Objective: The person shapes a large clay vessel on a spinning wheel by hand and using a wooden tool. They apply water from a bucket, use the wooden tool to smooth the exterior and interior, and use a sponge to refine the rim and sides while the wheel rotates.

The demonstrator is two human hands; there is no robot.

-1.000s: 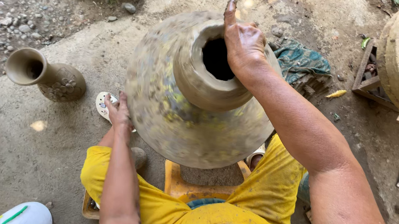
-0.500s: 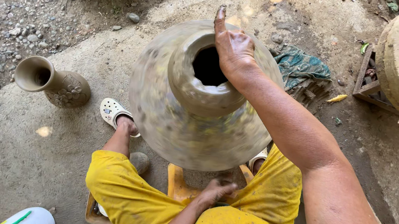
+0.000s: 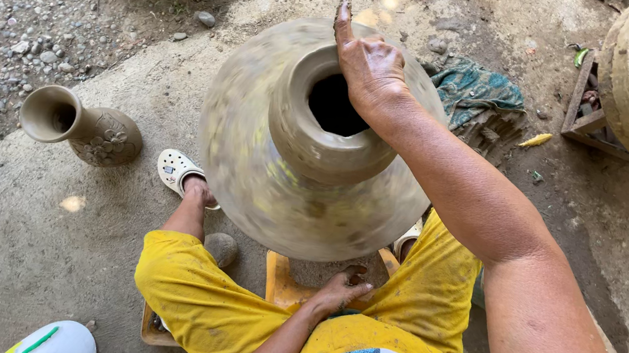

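Large clay pot (image 3: pixel 290 173) is seen at centre of scene, standing upright btwn the seated person's knees; its long axis runs vertical, mouth up toward the camera. Pot surface appears blurred, consistent w/ spinning, though this is judged, not confirmed.

Right hand (image 3: pixel 370 62) is placed on the far-right part of the neck rim, palm down, index finger stretched out toward the far side, remaining fingers curled over the lip toward the dark opening. Hand is narrow, pressed to the rim; nothing else is held. Pot body lies below and to the left of this hand.

Left hand (image 3: pixel 340 289) is set low at the near side, touching the underside of the pot belly, just above an orange wooden stool (image 3: pixel 284 286). Fingers are loosely bent; whether anything is gripped cannot be told.

Right hand is the one nearer the mouth; left is nearer the base.

Surroundings noted: small clay vase (image 3: pixel 82 130) lying on its side at left, well apart from the pot; white sandal (image 3: pixel 177 171) on the left foot; teal cloth (image 3: pixel 476 88) at far right; concrete floor (image 3: pixel 14 242).
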